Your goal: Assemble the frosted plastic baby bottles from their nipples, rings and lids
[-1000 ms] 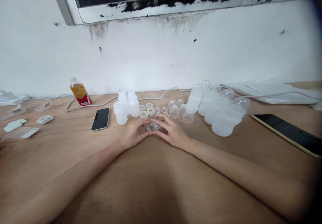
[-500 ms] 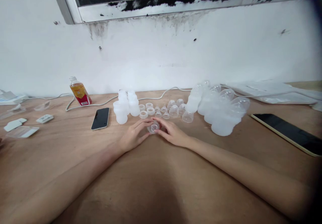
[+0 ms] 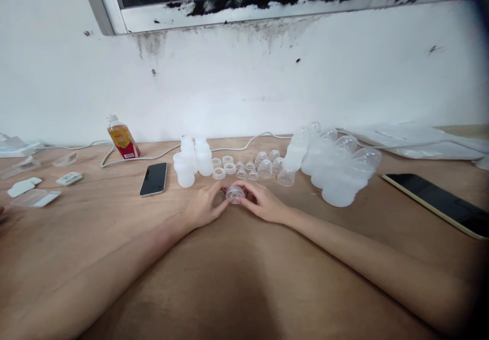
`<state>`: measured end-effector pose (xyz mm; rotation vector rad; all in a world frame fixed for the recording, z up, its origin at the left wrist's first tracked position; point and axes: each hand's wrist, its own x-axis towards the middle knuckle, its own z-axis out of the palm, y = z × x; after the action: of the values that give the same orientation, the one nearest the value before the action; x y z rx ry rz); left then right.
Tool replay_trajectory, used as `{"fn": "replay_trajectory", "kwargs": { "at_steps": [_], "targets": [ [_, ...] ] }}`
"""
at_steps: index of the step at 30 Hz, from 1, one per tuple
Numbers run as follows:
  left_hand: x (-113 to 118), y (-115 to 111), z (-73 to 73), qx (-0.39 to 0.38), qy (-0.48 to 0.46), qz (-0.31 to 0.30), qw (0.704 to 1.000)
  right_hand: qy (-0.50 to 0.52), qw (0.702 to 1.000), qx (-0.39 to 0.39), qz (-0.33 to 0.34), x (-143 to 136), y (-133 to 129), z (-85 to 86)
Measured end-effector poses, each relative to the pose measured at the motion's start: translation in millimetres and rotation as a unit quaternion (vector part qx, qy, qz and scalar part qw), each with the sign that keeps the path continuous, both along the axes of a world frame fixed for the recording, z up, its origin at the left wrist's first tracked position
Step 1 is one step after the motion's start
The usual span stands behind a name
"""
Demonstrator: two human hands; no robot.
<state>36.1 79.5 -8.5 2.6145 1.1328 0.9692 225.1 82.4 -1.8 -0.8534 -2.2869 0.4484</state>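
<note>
Between my two hands is a small clear round baby-bottle part (image 3: 235, 194), which looks like a nipple with a ring about its base. My left hand (image 3: 206, 205) pinches it from the left with thumb and fingers. From the right, my right hand (image 3: 262, 202) grips it the same way, thumb at the near side. Just beyond my fingers lie several whitish bottle rings (image 3: 219, 173), with several small clear nipples (image 3: 252, 175) to their right. Several clear dome caps (image 3: 286, 177) stand further right. The inside of the held part is too small to make out.
Frosted bottles (image 3: 185, 174) stand behind my left hand; capped bottles (image 3: 338, 192) stand to the right. A phone (image 3: 153, 180), a drink bottle (image 3: 124, 138) and small plastic pieces (image 3: 36, 198) lie left. Another phone (image 3: 439, 202) and plastic bags (image 3: 416, 141) are right. A cable (image 3: 244, 146) runs behind.
The held part has tilted in my fingers: its round face pointed at me before, and now its side shows more. Both hands stay in nearly the same place.
</note>
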Motion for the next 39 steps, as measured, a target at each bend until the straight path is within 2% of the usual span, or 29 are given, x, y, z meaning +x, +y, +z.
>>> {"fn": "replay_trajectory", "kwargs": {
  "at_steps": [9, 13, 18, 24, 28, 33, 39],
  "targets": [
    [2, -1, 0.3, 0.031, 0.057, -0.007, 0.998, -0.081, 0.993, 0.085, -0.016, -2, -1, -7.2],
    [3, -1, 1.0, 0.049, 0.056, 0.01, 0.997, -0.076, 0.993, 0.085, -0.026, -4, -3, -8.7],
    [4, -3, 1.3, 0.05, 0.044, -0.001, 0.998, -0.044, 0.995, 0.076, -0.041, -8, -5, -11.1],
    [5, -5, 0.7, 0.015, 0.02, -0.006, 1.0, -0.011, 0.997, 0.054, -0.05, -12, -8, -9.6],
    [6, -7, 3.2, -0.017, 0.004, 0.016, 1.0, -0.017, 0.997, 0.059, -0.048, -13, -11, -7.3],
    [9, -11, 6.5, -0.032, 0.041, 0.021, 0.998, -0.05, 0.995, 0.065, -0.051, -11, -11, -8.9],
    [9, -9, 2.6, 0.003, 0.074, 0.039, 0.997, -0.044, 0.993, 0.084, -0.065, -12, -8, -12.8]
  ]
}}
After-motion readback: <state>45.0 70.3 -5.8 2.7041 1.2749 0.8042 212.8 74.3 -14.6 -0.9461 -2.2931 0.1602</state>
